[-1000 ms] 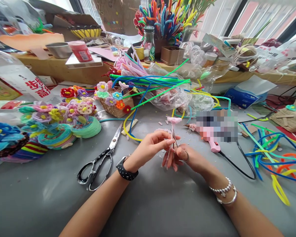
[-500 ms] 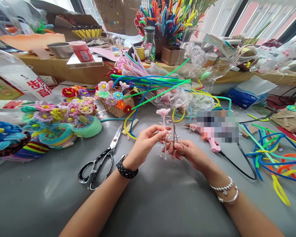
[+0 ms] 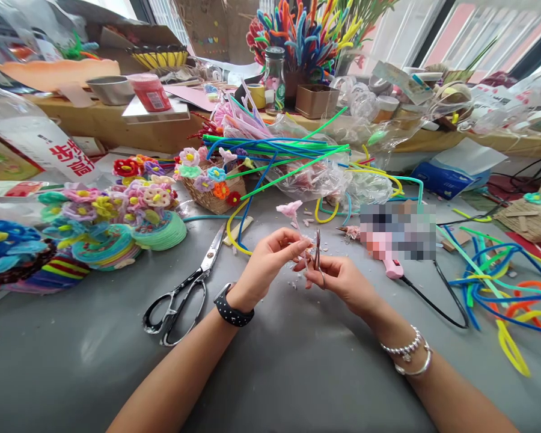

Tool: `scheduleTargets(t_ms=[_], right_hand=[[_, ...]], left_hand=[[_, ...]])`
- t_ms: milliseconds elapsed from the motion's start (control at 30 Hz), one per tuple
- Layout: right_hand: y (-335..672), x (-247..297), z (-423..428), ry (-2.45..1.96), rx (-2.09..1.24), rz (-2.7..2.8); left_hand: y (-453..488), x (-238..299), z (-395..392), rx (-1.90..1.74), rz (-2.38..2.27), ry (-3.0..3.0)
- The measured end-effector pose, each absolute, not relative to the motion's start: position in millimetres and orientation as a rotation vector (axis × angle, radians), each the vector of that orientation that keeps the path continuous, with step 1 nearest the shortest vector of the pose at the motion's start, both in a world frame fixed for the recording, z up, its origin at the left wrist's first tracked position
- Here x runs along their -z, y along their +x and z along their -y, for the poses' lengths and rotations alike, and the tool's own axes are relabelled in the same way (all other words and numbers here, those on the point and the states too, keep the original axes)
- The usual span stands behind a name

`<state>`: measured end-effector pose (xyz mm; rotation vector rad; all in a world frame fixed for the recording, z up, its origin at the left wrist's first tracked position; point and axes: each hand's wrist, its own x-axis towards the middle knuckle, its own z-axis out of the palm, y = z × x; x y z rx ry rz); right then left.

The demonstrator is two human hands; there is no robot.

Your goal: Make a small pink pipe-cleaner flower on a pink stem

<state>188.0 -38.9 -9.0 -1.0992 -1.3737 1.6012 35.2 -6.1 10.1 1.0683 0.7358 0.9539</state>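
Observation:
Pinched in my left hand (image 3: 277,258) is the stem of a pink pipe-cleaner flower (image 3: 289,209); its bloom tilts up and to the left above my fingers. My right hand (image 3: 342,279) is closed round the handles of small scissors (image 3: 317,249), whose blades point upward beside the stem. My fingertips hide part of the stem, and I cannot tell whether the scissors touch it. Small pale clippings (image 3: 293,282) are scattered on the table under both hands.
Large black-handled scissors (image 3: 184,294) lie left of my left wrist. A pink glue gun (image 3: 391,264), partly blurred out, rests to the right with its cable. Loose pipe cleaners (image 3: 500,288) spread at far right. Finished flower pots (image 3: 157,231) and a flower basket (image 3: 216,192) stand left.
The flower has tipped over to the left from upright. My right hand has shifted slightly left with the small scissors, closer to my left fingers.

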Motion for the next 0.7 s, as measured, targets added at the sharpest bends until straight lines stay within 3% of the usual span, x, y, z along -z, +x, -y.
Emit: scheduleTargets(t_ms=[367, 700], right_hand=[[190.2, 9.9, 37.5, -1.084, -1.633, 1.442], [191.8, 11.3, 39.0, -0.896, -1.509, 1.944]], left_hand=[[31.8, -5.4, -0.4, -1.064, -0.683, 0.901], [30.3, -3.5, -2.1, -1.090, -0.704, 0.888]])
